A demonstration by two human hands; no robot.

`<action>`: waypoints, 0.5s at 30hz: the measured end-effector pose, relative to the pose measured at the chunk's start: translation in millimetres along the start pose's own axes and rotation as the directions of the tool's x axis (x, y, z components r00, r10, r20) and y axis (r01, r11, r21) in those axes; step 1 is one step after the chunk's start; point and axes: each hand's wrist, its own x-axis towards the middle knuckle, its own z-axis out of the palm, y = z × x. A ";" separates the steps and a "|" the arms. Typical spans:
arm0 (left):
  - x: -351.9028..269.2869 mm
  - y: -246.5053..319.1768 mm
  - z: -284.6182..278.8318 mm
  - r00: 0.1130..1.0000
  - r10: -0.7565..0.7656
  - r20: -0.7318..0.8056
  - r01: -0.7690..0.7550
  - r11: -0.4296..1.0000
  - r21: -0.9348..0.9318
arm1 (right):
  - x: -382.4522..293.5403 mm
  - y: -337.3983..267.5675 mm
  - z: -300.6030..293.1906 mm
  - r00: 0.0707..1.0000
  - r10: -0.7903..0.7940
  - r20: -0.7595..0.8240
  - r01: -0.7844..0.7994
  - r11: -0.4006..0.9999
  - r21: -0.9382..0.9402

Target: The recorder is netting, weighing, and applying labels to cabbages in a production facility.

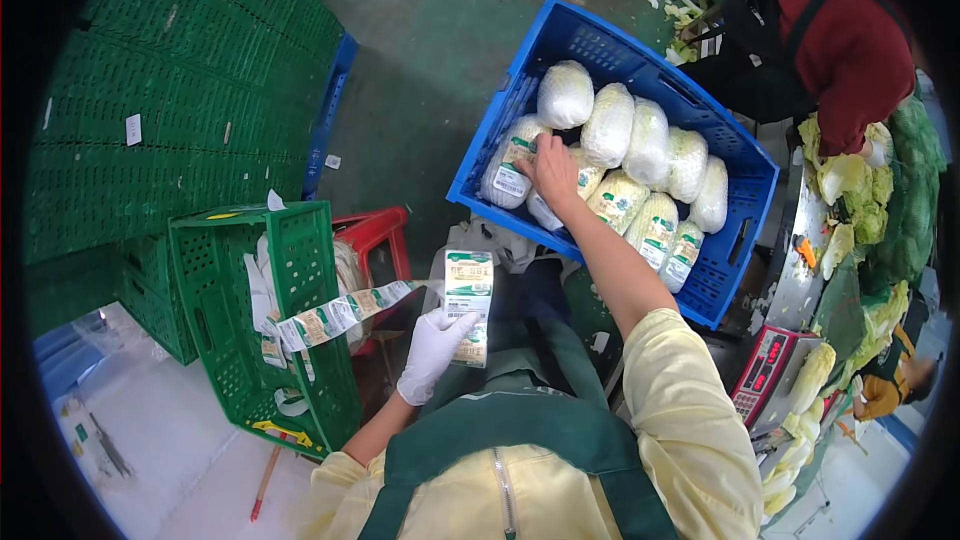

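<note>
My left hand (435, 352), in a white glove, holds a strip of printed labels (469, 277) in front of my apron. A length of the label strip (337, 319) runs left from there over a green crate. My bare right hand (555, 172) reaches into the blue plastic crate (480, 195). Its thumb and fingers are apart and touch the label side of a net-wrapped napa cabbage (504, 184) at the crate's left end. Beside it lie several more wrapped cabbages (616, 202), the nearer row bearing labels and the farther row (609, 124) showing none.
Stacked green crates (187, 90) rise at the left. Below them, a tilted green crate (304, 277) holds label strips, near a red stool (382, 240). Rightward stand a digital scale (765, 375), loose cabbages (814, 375), an orange-handled cutter (805, 250) and a co-worker (840, 37) handling leaves.
</note>
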 end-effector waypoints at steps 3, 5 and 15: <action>-0.6 -3.6 -9.8 0.999 0.010 -0.042 -0.011 1.000 -0.020 | 2.2 -7.5 -1.1 0.955 -0.265 -0.131 0.256 0.963 -0.077; 0.6 -6.0 -12.1 0.999 -0.004 -0.043 0.004 1.000 -0.014 | 2.8 8.4 12.6 0.811 -0.580 -0.078 0.578 0.814 -0.048; 12.9 19.9 -0.5 0.990 0.140 -0.004 -0.139 0.987 0.086 | 8.2 -31.7 -5.9 0.950 -0.230 0.213 0.147 0.927 0.344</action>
